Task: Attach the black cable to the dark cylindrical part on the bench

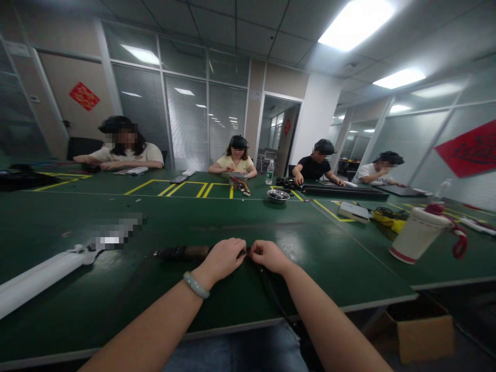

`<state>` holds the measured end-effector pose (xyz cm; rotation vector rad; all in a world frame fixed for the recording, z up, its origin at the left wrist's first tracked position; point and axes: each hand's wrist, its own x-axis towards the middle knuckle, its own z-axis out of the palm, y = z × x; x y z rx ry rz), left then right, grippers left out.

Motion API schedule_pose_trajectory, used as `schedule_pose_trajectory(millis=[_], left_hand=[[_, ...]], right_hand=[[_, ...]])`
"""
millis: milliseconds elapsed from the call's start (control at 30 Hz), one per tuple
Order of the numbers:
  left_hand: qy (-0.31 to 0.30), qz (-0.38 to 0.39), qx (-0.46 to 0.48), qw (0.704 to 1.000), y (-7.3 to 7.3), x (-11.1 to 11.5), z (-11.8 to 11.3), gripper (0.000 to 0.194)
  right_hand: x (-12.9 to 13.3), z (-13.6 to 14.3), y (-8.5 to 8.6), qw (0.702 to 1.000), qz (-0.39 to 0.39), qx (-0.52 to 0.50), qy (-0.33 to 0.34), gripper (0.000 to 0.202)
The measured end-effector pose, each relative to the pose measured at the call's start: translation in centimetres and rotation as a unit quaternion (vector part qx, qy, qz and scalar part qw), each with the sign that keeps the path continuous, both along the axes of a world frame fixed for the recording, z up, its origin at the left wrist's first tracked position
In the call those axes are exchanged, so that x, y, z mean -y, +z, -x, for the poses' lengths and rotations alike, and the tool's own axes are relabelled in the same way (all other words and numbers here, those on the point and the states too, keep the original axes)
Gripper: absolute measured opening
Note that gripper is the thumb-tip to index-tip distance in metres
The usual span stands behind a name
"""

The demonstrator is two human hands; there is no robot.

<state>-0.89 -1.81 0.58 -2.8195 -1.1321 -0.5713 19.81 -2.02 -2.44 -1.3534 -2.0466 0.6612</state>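
Note:
An electric screwdriver [189, 252], dark and cylindrical with a metal tip pointing left, lies across the green table in front of me. My left hand [227, 257] is closed over its rear end, the fingers partly hidden behind the knuckles. Close beside it, my right hand [270, 256] pinches the black cable [272, 290] where it meets the tool. The exact joint between cable and tool is covered by my fingertips. From there the cable curves down over the table's front edge. A pale bracelet [196, 285] circles my left wrist.
A white bar-like object [42, 279] lies at the left. At the right stand a white cup [416, 235] and a white box [353, 212]. A metal bowl [278, 195] and bottle [270, 173] sit farther back. Several people work across the table [232, 214].

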Motion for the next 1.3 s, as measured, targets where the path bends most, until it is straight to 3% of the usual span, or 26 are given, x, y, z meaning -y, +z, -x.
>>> schedule_pose_trajectory(millis=[1300], left_hand=[[0.001,-0.008,-0.001,1.0,0.02,0.1,-0.14,0.004]], right_hand=[[-0.24,0.36,-0.49,1.0,0.014,-0.02,-0.002,0.01]])
